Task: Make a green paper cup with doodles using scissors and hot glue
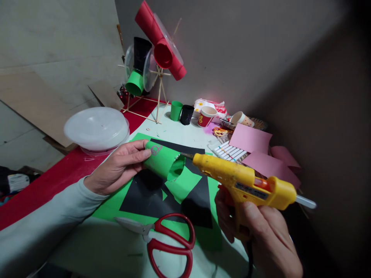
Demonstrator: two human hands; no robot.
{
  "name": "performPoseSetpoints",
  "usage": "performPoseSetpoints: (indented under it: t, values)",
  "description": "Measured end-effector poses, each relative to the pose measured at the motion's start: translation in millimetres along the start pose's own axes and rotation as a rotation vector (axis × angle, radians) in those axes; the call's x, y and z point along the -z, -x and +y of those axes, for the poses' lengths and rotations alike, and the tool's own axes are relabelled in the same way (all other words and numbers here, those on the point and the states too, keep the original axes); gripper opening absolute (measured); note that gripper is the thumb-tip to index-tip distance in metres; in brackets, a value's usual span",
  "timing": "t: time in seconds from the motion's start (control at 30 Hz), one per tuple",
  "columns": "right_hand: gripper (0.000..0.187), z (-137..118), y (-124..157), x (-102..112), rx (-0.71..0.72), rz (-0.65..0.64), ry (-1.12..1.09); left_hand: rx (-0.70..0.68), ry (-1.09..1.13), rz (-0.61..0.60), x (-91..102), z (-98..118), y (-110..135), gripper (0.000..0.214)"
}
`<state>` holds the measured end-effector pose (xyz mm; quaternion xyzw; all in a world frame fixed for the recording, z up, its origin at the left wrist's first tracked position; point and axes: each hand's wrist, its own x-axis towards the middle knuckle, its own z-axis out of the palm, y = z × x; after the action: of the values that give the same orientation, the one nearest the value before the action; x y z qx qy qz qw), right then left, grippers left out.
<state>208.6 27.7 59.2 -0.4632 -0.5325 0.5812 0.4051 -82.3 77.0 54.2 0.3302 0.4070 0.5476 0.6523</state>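
Note:
My left hand grips the closed-looking end of a green paper-covered cup, which lies tilted on its side above the table with its mouth turned right. A small pink drawing marks its side. In my right hand is a yellow hot glue gun, a clear glue stick poking from its back. The nozzle tip is at the cup's rim, where shiny glue shows. Below the cup lie a green paper scrap and black paper on a larger green sheet.
Red-handled scissors lie in front. Clear plastic lids are stacked at left. A stick stand carries red, black and green paper-covered cups behind. Further right are a green cup, black cup, markers and pink paper.

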Motion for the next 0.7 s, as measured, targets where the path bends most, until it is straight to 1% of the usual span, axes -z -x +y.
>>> performPoseSetpoints:
  t: [0.1,0.17,0.33,0.47,0.53,0.6,0.7]
  values:
    - [0.041,-7.2,-0.7,-1.8,-0.011,0.028,0.048,0.004,0.006,0.01,0.3,0.1,-0.4,0.017]
    - [0.041,-6.6,-1.5,0.0,-0.017,0.026,0.066,0.003,0.016,0.016,0.3,0.5,-0.7,0.019]
    - [0.047,8.2,-4.3,7.4,-0.004,0.051,0.04,0.002,0.021,0.009,-0.2,1.2,-0.4,0.018]
    - [0.042,19.4,-7.8,12.7,-0.005,0.028,0.037,-0.009,-0.016,-0.023,0.2,1.2,0.0,0.017]
    - [0.044,23.6,-6.3,16.3,0.011,0.04,0.023,-0.017,-0.032,-0.028,0.2,1.3,-0.2,0.02]
    - [0.048,25.6,0.3,21.3,0.023,0.006,0.024,-0.025,-0.047,-0.012,-0.1,1.4,-0.5,0.021]
    - [0.051,22.5,17.7,27.7,0.023,-0.099,0.054,-0.022,-0.062,0.022,-0.6,1.2,-1.0,0.022]
